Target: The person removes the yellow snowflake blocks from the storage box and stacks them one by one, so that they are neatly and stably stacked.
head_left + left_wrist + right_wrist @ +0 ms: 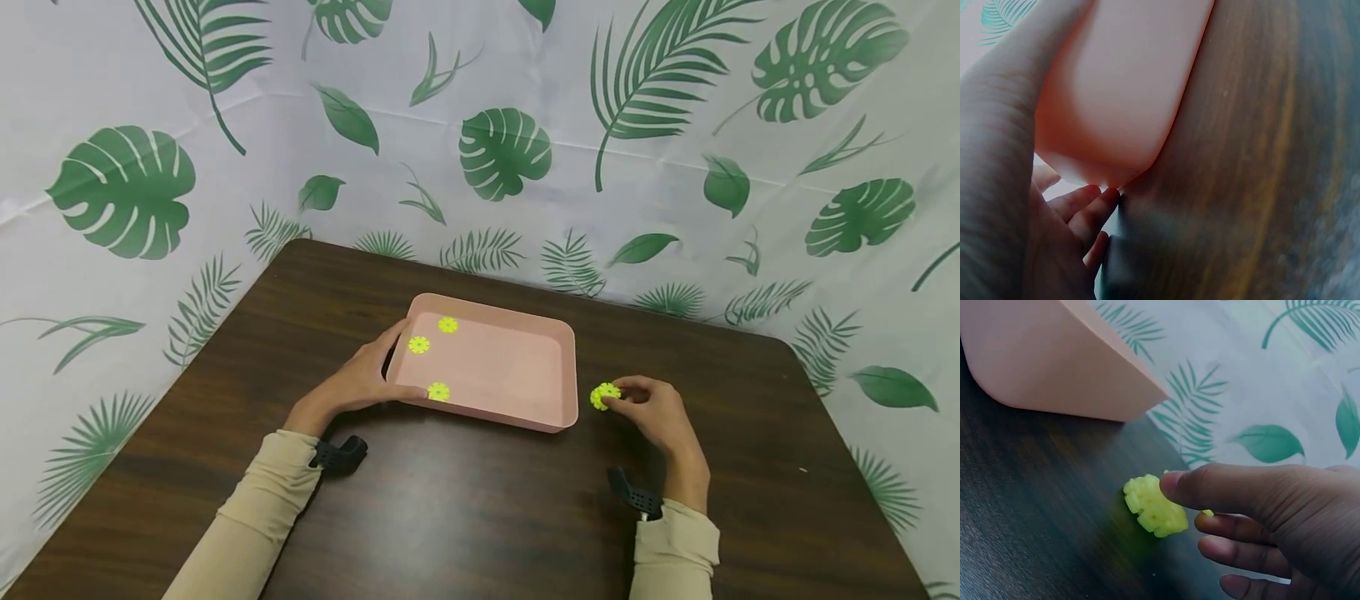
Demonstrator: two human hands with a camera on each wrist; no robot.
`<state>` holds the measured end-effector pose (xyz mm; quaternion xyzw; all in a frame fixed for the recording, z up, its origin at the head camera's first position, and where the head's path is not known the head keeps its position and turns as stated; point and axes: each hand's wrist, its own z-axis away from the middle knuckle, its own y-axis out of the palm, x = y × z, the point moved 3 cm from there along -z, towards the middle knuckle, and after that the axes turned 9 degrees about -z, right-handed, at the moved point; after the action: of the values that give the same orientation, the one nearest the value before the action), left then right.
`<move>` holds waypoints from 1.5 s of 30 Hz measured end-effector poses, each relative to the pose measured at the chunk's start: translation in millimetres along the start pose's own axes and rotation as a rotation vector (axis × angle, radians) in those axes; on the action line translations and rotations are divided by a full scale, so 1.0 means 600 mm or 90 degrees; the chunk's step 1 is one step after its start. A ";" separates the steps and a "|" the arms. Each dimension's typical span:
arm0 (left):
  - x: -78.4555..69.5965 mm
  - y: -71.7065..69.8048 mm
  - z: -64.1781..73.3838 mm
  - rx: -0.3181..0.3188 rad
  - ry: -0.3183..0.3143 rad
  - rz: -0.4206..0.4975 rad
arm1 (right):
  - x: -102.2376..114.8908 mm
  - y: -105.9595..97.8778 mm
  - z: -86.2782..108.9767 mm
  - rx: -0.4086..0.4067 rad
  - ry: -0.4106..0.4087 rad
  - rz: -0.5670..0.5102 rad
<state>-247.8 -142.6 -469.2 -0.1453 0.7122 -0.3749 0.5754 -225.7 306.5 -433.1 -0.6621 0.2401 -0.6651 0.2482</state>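
Note:
A shallow pink tray (487,367) rests on the dark wood table. My left hand (363,379) grips its left end, the thumb along the front rim and the fingers at the left side. In the left wrist view, the fingertips (1107,194) touch the tray's outer wall (1122,94). Right of the tray, my right hand (660,412) pinches bright yellow-green flower-shaped pieces (597,397) between thumb and fingers. Seen from the right wrist, they (1154,509) overlap, low over the table, partly hidden by the thumb (1210,487).
Three matching yellow-green flower pieces lie in the tray: one toward the back (447,325), one at the left (418,344), one by the front rim (438,391). The wooden table (450,500) ends at a white leaf-print cloth (420,167) behind. Black wrist mounts sit below both hands.

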 end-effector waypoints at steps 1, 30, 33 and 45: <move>0.000 0.000 0.000 0.000 0.003 0.000 | 0.000 0.001 -0.001 0.001 0.001 -0.001; 0.001 0.001 0.003 -0.002 0.000 0.002 | 0.004 0.006 -0.004 0.023 0.021 0.003; 0.002 0.001 0.001 -0.003 -0.002 0.000 | 0.005 0.005 -0.004 0.025 0.021 0.010; 0.000 0.002 -0.001 0.001 -0.003 -0.002 | 0.007 0.008 -0.003 0.046 0.022 0.024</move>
<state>-248.2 -141.3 -470.1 -0.1468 0.7101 -0.3762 0.5768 -227.6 299.8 -433.1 -0.6362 0.2328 -0.6800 0.2803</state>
